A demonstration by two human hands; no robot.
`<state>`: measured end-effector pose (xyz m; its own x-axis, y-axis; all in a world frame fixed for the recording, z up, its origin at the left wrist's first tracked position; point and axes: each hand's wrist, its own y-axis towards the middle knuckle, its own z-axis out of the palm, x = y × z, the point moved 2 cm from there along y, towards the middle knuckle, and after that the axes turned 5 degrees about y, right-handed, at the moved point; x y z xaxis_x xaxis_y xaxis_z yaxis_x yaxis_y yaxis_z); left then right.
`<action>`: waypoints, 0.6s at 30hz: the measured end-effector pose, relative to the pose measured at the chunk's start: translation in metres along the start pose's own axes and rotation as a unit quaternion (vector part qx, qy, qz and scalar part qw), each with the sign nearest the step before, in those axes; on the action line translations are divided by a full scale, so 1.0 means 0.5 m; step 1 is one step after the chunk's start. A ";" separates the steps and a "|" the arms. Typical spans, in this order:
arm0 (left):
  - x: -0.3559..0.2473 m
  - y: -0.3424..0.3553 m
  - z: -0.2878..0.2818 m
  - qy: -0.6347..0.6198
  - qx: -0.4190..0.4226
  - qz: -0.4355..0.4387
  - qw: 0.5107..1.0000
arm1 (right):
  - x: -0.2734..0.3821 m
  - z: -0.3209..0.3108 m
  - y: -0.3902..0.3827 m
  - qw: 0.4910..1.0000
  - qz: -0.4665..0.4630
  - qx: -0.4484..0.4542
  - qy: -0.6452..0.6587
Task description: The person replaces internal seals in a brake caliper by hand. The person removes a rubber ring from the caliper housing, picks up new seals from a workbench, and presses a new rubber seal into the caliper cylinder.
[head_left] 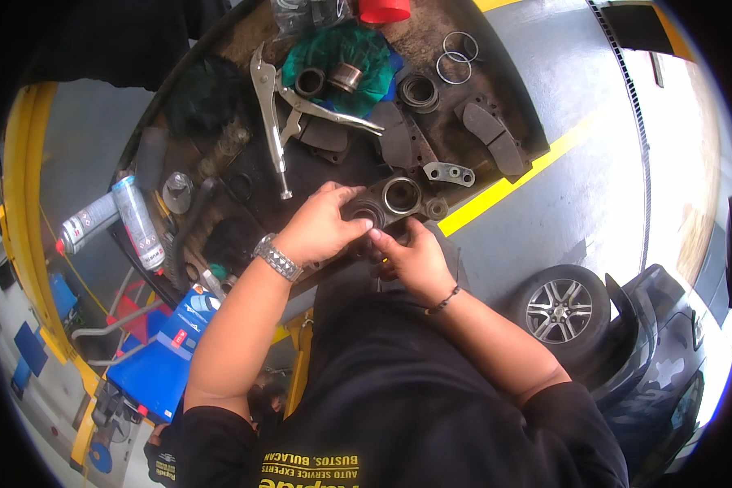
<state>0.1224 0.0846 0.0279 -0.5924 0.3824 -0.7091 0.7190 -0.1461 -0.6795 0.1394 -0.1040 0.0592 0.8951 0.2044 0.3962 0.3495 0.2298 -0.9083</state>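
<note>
A brake caliper [402, 195] with two round bores sits at the table's near edge. My left hand [321, 228] is closed around its left end, thumb at the ringed left bore [368, 215]. From the right, my right hand [415, 259] grips the near side, its thumb tip meeting the left thumb at that bore's rim. Whether a piston or only a rubber boot sits there, I cannot tell. The right bore shows a bare metal rim. Just beyond lie a small metal bracket [450, 173], brake pads [493, 134] and locking pliers [270, 106].
Two metal pistons [346, 77] rest on green plastic, near a dark ringed part [419, 92] and two thin rings [455, 67]. Spray cans [141, 224] and a blue box [161, 358] are left. A wheel [559, 309] stands beside a dark vehicle, lower right. Dark clothing [110, 41] shows upper left.
</note>
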 end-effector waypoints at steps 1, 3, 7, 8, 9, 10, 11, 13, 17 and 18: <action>-0.009 -0.009 0.001 -0.062 0.005 -0.022 0.998 | 0.009 -0.010 0.001 0.999 0.035 0.021 -0.013; -0.020 -0.027 0.014 -0.175 0.010 -0.054 0.983 | -0.014 -0.027 0.010 0.998 -0.006 0.066 0.008; -0.028 -0.063 0.046 -0.164 -0.071 -0.008 0.984 | -0.028 -0.048 0.000 0.991 -0.034 0.130 -0.001; -0.036 -0.076 0.049 -0.170 -0.076 0.004 0.983 | -0.032 -0.053 -0.005 0.989 -0.038 0.141 -0.007; -0.045 -0.088 0.050 -0.176 -0.082 0.016 0.981 | -0.030 -0.059 -0.011 0.985 -0.066 0.155 -0.032; -0.048 -0.097 0.052 -0.182 -0.088 0.029 0.979 | -0.024 -0.066 -0.020 0.979 -0.094 0.169 -0.059; -0.047 -0.103 0.058 -0.251 -0.080 0.010 0.965 | -0.018 -0.071 -0.030 0.972 -0.121 0.181 -0.085; -0.056 -0.124 0.074 -0.383 -0.085 -0.029 0.919 | -0.012 -0.065 -0.044 0.969 -0.150 0.175 -0.088; -0.073 -0.145 0.129 -0.544 -0.196 -0.012 0.815 | 0.053 -0.054 -0.028 0.937 -0.206 0.195 -0.203; -0.075 -0.145 0.143 -0.562 -0.216 -0.012 0.798 | 0.076 -0.050 -0.023 0.924 -0.216 0.203 -0.243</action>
<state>0.0663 0.0157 0.0903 -0.3852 -0.7158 -0.5824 0.6164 0.2702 -0.7397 0.1762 -0.1226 0.0814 0.4329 0.3900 0.8127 0.4237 0.7077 -0.5653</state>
